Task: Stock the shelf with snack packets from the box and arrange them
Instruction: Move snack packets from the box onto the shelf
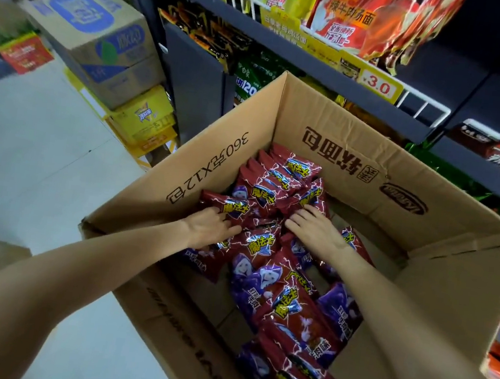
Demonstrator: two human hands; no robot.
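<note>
A large open cardboard box [356,158] stands on the floor against the shelf. Inside lie several dark red and purple snack packets [288,304], some stacked upright at the far end. Both my arms reach down into the box. My left hand [209,227] lies on the packets at the left, its fingers curled around the edge of one red packet [230,207]. My right hand [316,229] rests flat on the packets in the middle, fingers stretched toward the far stack.
The dark shelf unit [321,62] rises behind the box, with noodle packs and yellow price tags [378,85] on the upper level. Stacked cartons [103,42] stand at the left on the pale floor [25,161]. More red packs sit on the shelf at the right edge.
</note>
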